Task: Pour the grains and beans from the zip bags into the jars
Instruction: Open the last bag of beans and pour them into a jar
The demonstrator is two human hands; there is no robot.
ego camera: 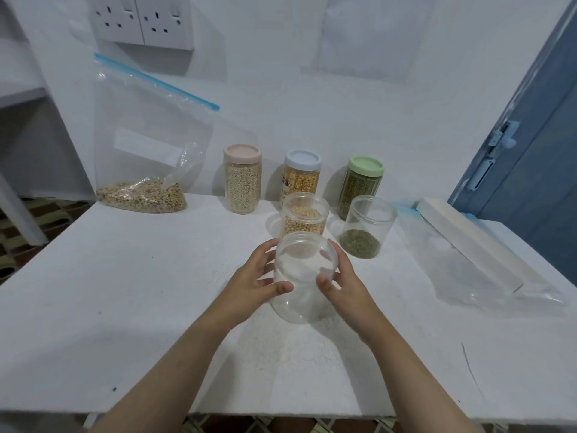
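Observation:
An empty clear jar [299, 298] with no lid is at the table's middle, gripped from both sides: my left hand [253, 279] on its left wall, my right hand [340, 282] on its right. Behind it stands an open jar of yellow beans [304, 218], and to the right an open jar [367, 226] with a low layer of green beans. A zip bag [143, 157] with mixed grains at its bottom leans on the wall at the back left, its blue zip strip on top.
Three lidded jars line the back: pink lid [243, 179], blue lid [302, 171], green lid [362, 182]. An empty clear bag [468, 270] and a white slab [462, 239] lie at the right. A blue door stands at the far right.

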